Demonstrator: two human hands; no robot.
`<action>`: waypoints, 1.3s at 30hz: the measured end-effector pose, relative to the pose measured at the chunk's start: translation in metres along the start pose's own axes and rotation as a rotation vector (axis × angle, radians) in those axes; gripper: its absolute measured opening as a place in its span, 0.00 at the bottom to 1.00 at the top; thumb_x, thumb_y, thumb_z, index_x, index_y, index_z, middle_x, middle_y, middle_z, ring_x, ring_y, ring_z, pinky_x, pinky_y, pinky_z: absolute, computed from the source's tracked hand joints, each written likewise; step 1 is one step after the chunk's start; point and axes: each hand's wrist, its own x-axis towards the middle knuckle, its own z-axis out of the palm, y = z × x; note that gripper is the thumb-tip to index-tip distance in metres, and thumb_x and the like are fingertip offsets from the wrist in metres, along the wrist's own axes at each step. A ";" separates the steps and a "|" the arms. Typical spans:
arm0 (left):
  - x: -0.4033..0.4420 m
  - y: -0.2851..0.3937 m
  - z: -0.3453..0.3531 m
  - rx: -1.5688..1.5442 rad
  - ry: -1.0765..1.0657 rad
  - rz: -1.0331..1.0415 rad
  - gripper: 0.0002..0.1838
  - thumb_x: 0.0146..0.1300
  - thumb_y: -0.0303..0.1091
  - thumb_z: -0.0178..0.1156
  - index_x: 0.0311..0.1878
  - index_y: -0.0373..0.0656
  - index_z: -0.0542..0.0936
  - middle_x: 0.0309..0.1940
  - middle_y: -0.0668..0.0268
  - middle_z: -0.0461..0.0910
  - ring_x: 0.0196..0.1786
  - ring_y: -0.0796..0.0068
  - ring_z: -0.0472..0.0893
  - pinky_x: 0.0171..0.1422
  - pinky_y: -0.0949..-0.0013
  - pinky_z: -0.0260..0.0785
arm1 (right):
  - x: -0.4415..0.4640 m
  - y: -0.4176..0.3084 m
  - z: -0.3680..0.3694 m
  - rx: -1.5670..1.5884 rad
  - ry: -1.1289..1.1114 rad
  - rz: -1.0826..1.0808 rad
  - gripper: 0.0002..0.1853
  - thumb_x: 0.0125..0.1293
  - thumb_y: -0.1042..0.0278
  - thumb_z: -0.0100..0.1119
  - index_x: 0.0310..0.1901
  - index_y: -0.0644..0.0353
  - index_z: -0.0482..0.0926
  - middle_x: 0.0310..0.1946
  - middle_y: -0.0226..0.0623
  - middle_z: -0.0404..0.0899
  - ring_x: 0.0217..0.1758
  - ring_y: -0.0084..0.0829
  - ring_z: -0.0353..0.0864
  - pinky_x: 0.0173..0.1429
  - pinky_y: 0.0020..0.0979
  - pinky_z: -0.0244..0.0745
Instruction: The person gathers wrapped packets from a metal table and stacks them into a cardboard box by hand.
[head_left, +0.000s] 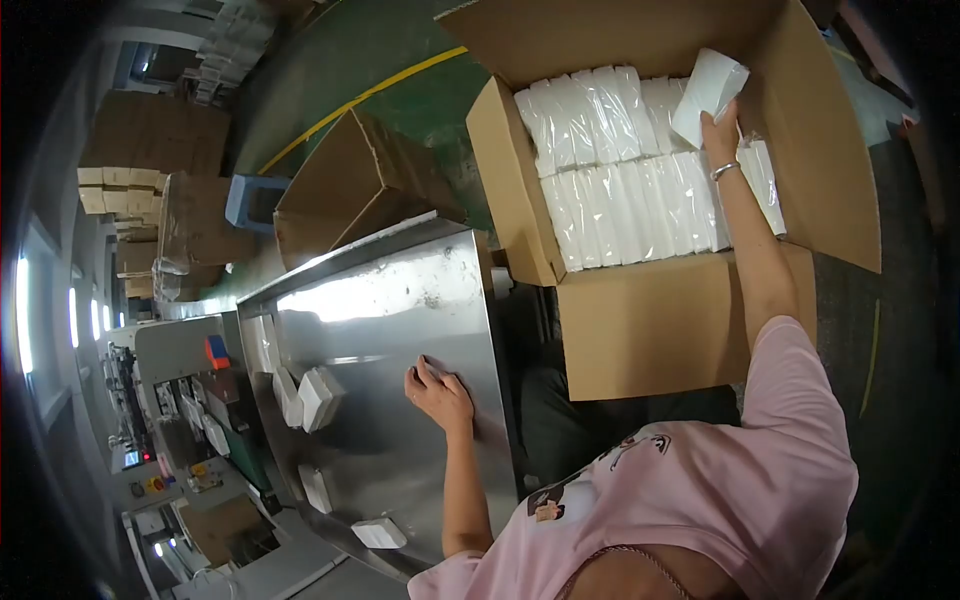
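Observation:
My right hand, with a bracelet on the wrist, is closed on a white plastic-wrapped packet. It holds the packet tilted over the far right part of an open cardboard box. Inside the box, white wrapped packets stand on edge in two rows. My left hand is over a shiny metal table, its fingers loosely bent and apart with nothing in them. To its left lie several white packets, among them a small cluster and a single packet near the front edge.
A second open carton stands beyond the metal table, beside a blue crate. Machinery with a green belt adjoins the table's left side. Stacked cartons fill the far left. A yellow line crosses the green floor.

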 end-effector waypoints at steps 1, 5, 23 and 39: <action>0.001 0.000 0.001 -0.001 0.002 0.001 0.25 0.58 0.32 0.47 0.61 0.37 0.67 0.59 0.40 0.60 0.60 0.44 0.61 0.64 0.48 0.53 | 0.002 0.002 -0.002 0.018 -0.021 0.013 0.39 0.55 0.63 0.56 0.68 0.53 0.50 0.56 0.56 0.71 0.55 0.55 0.73 0.60 0.43 0.67; 0.001 -0.004 0.004 0.001 0.005 0.011 0.25 0.58 0.33 0.48 0.60 0.37 0.67 0.58 0.40 0.61 0.60 0.44 0.62 0.64 0.49 0.53 | 0.001 0.004 -0.005 0.056 -0.018 0.033 0.39 0.56 0.62 0.57 0.68 0.54 0.49 0.56 0.57 0.70 0.55 0.55 0.73 0.60 0.43 0.67; 0.001 -0.001 0.001 -0.004 0.034 0.019 0.24 0.58 0.33 0.49 0.59 0.37 0.68 0.56 0.40 0.63 0.58 0.43 0.63 0.63 0.48 0.54 | -0.017 -0.004 0.001 -0.171 -0.010 -0.055 0.40 0.57 0.63 0.55 0.69 0.56 0.46 0.55 0.58 0.71 0.52 0.56 0.74 0.57 0.44 0.69; 0.002 -0.002 0.001 0.015 0.039 0.020 0.24 0.58 0.33 0.49 0.59 0.37 0.68 0.56 0.42 0.63 0.58 0.44 0.63 0.63 0.48 0.54 | -0.018 -0.007 0.019 -0.333 -0.097 -0.010 0.38 0.57 0.65 0.52 0.70 0.48 0.49 0.47 0.57 0.75 0.46 0.53 0.77 0.49 0.48 0.72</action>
